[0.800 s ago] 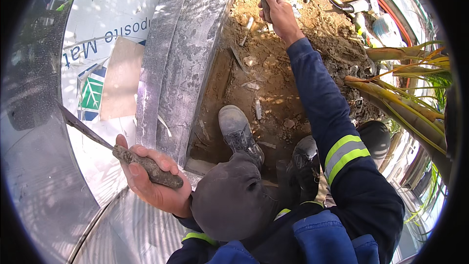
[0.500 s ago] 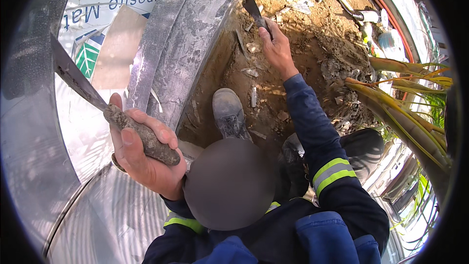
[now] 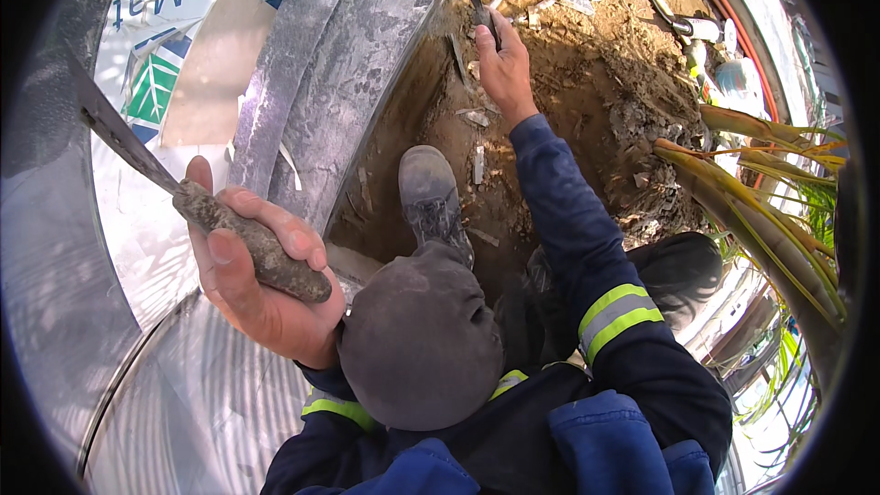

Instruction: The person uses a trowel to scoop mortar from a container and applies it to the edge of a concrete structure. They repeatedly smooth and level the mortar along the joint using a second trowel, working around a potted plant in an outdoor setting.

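One crusted-handled scraper point(image 3: 203, 211), cradled in the left hand point(image 3: 280, 316), points diagonally up-left; the right hand point(image 3: 507, 73) clasps a slim dark scraper point(image 3: 476, 2), tilted more steeply up-left.

Holds a crusty-handled tool point(image 3: 195, 203) in the left fingers point(image 3: 295, 236), pointing it up-left across a white panel point(image 3: 128, 238). Grips a dark scraper point(image 3: 476, 0) in the right fingers point(image 3: 488, 43) over brown dirt point(image 3: 559, 170), beside a grey ledge point(image 3: 348, 82). Rests a dusty shoe point(image 3: 427, 188) on the dirt.
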The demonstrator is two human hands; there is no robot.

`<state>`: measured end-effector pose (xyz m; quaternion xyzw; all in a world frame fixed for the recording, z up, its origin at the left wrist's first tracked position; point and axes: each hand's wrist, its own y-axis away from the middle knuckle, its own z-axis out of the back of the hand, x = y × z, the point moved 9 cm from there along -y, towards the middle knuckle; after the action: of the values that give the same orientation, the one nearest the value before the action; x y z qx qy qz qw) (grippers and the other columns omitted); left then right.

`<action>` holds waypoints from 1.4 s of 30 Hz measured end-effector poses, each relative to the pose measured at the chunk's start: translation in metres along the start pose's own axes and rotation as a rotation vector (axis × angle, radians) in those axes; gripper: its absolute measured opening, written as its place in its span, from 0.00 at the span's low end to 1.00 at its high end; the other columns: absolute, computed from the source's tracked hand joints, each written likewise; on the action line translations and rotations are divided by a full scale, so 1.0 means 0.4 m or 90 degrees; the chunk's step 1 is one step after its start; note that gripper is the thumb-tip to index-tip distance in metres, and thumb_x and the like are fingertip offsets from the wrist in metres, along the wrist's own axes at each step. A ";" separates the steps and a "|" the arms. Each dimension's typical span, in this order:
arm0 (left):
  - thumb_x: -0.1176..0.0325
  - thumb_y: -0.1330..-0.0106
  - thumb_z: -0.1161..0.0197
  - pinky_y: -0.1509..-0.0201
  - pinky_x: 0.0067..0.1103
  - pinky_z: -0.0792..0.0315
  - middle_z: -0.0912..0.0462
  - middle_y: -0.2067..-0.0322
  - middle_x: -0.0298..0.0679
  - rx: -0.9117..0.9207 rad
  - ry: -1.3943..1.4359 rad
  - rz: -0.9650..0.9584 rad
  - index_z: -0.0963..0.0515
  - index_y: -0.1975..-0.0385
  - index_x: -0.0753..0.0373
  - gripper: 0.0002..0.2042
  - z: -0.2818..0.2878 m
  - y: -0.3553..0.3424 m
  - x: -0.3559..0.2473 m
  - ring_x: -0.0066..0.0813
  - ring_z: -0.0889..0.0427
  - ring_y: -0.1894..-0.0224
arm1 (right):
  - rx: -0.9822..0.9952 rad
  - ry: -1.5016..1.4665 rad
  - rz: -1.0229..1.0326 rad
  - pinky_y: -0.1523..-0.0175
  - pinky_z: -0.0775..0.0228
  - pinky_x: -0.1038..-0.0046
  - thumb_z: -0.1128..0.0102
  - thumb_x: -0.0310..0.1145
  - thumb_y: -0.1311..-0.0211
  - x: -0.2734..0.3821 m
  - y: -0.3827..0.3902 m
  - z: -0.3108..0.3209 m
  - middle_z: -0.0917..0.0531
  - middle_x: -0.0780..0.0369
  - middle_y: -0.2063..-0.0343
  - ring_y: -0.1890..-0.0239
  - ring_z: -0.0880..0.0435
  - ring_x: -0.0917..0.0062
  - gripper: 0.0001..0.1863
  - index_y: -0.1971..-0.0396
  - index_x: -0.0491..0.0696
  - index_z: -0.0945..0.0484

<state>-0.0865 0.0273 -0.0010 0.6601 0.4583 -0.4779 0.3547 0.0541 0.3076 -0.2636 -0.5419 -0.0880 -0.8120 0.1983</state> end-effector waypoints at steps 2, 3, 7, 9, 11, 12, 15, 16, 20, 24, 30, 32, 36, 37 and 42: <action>0.57 0.26 0.40 0.83 0.16 0.30 0.21 0.58 0.43 0.022 0.020 0.004 0.45 0.29 0.77 0.36 -0.006 0.001 0.001 0.20 0.23 0.77 | 0.010 0.010 0.012 0.37 0.30 0.67 0.44 0.41 0.24 -0.006 -0.013 -0.005 0.17 0.52 0.46 0.44 0.19 0.66 0.25 0.36 0.41 0.26; 0.59 0.24 0.42 0.81 0.15 0.29 0.22 0.58 0.42 0.042 0.035 0.007 0.46 0.28 0.75 0.34 -0.012 0.002 0.002 0.19 0.23 0.75 | 0.016 0.015 0.018 0.36 0.30 0.68 0.44 0.41 0.23 -0.008 -0.016 -0.009 0.17 0.53 0.45 0.43 0.19 0.69 0.25 0.35 0.40 0.26; 0.61 0.22 0.44 0.79 0.14 0.29 0.23 0.57 0.41 0.081 0.052 0.008 0.46 0.28 0.72 0.31 -0.022 0.004 0.001 0.18 0.22 0.73 | 0.051 -0.038 -0.020 0.34 0.31 0.69 0.44 0.39 0.23 -0.018 0.000 -0.033 0.18 0.51 0.44 0.41 0.20 0.70 0.25 0.36 0.37 0.26; 0.61 0.22 0.44 0.79 0.14 0.29 0.23 0.57 0.41 0.081 0.055 0.013 0.46 0.28 0.73 0.31 -0.029 0.005 0.001 0.19 0.22 0.73 | 0.064 -0.038 -0.028 0.34 0.32 0.69 0.44 0.39 0.23 -0.009 0.024 -0.037 0.18 0.50 0.43 0.40 0.20 0.69 0.25 0.36 0.36 0.26; 0.62 0.22 0.44 0.79 0.15 0.29 0.23 0.57 0.42 0.084 0.060 0.016 0.46 0.28 0.73 0.31 -0.031 0.006 0.003 0.19 0.23 0.73 | 0.073 -0.001 -0.030 0.38 0.30 0.70 0.43 0.38 0.24 -0.019 0.045 -0.047 0.17 0.54 0.50 0.46 0.19 0.71 0.24 0.36 0.39 0.25; 0.62 0.22 0.44 0.79 0.15 0.29 0.23 0.56 0.42 0.084 0.062 0.016 0.46 0.28 0.73 0.31 -0.029 0.005 0.004 0.19 0.23 0.73 | 0.081 0.015 -0.032 0.39 0.29 0.70 0.43 0.38 0.24 -0.013 0.062 -0.051 0.18 0.54 0.52 0.48 0.19 0.71 0.24 0.36 0.40 0.25; 0.57 0.25 0.40 0.83 0.16 0.29 0.21 0.58 0.44 0.033 0.034 0.005 0.46 0.29 0.78 0.36 -0.017 0.002 0.007 0.21 0.22 0.77 | 0.088 0.056 -0.024 0.46 0.28 0.70 0.41 0.38 0.25 0.005 0.103 -0.061 0.20 0.57 0.61 0.56 0.20 0.72 0.23 0.36 0.44 0.24; 0.54 0.27 0.38 0.86 0.16 0.30 0.20 0.59 0.45 0.007 0.018 0.000 0.46 0.30 0.81 0.39 -0.011 0.002 0.007 0.22 0.22 0.80 | 0.092 0.057 -0.032 0.46 0.28 0.70 0.41 0.38 0.25 0.006 0.116 -0.066 0.20 0.58 0.61 0.56 0.20 0.72 0.23 0.35 0.44 0.24; 0.54 0.27 0.39 0.86 0.17 0.30 0.20 0.59 0.45 0.024 0.016 0.005 0.46 0.30 0.81 0.39 -0.021 0.001 0.010 0.22 0.22 0.80 | 0.063 0.001 -0.025 0.50 0.29 0.70 0.40 0.37 0.26 -0.001 0.152 -0.090 0.22 0.59 0.64 0.58 0.22 0.72 0.23 0.35 0.45 0.24; 0.54 0.27 0.39 0.86 0.17 0.30 0.20 0.59 0.44 0.018 0.004 -0.002 0.46 0.30 0.81 0.39 -0.023 0.004 0.007 0.22 0.22 0.80 | 0.079 -0.011 -0.045 0.51 0.29 0.70 0.38 0.35 0.28 0.016 0.199 -0.112 0.22 0.59 0.64 0.60 0.23 0.72 0.24 0.35 0.45 0.24; 0.55 0.27 0.39 0.85 0.16 0.30 0.19 0.58 0.44 0.002 0.011 -0.008 0.46 0.29 0.80 0.39 -0.004 0.003 0.003 0.22 0.23 0.80 | 0.079 -0.032 -0.044 0.47 0.29 0.72 0.40 0.34 0.26 0.008 0.192 -0.058 0.23 0.60 0.63 0.58 0.24 0.76 0.25 0.33 0.43 0.27; 0.55 0.27 0.39 0.85 0.16 0.30 0.19 0.58 0.44 0.004 0.018 -0.002 0.46 0.29 0.80 0.39 -0.003 0.007 0.003 0.21 0.23 0.80 | 0.043 -0.061 -0.037 0.47 0.30 0.73 0.42 0.34 0.25 0.002 0.159 -0.061 0.24 0.61 0.63 0.57 0.25 0.77 0.26 0.31 0.42 0.29; 0.56 0.27 0.38 0.84 0.16 0.30 0.19 0.58 0.43 0.011 0.016 -0.003 0.46 0.29 0.79 0.38 -0.006 0.002 0.003 0.21 0.23 0.79 | 0.043 -0.108 -0.056 0.48 0.32 0.75 0.45 0.36 0.24 0.018 0.136 -0.115 0.25 0.62 0.63 0.58 0.27 0.78 0.28 0.30 0.39 0.32; 0.56 0.27 0.39 0.84 0.16 0.30 0.19 0.58 0.43 0.010 0.012 -0.005 0.46 0.29 0.78 0.38 -0.003 0.003 0.003 0.21 0.23 0.79 | 0.044 -0.117 -0.070 0.48 0.32 0.75 0.45 0.36 0.24 0.019 0.140 -0.133 0.25 0.62 0.62 0.58 0.27 0.78 0.28 0.30 0.39 0.32; 0.56 0.27 0.39 0.83 0.16 0.29 0.19 0.58 0.43 0.026 0.035 0.012 0.46 0.28 0.78 0.38 -0.002 -0.001 0.009 0.21 0.23 0.79 | 0.031 -0.132 -0.091 0.51 0.30 0.72 0.41 0.34 0.26 0.012 0.205 -0.182 0.24 0.61 0.62 0.59 0.25 0.74 0.27 0.30 0.42 0.30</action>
<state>-0.0860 0.0292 -0.0044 0.6845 0.4519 -0.4652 0.3329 0.0253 0.2061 -0.2942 -0.6102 -0.1660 -0.7614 0.1430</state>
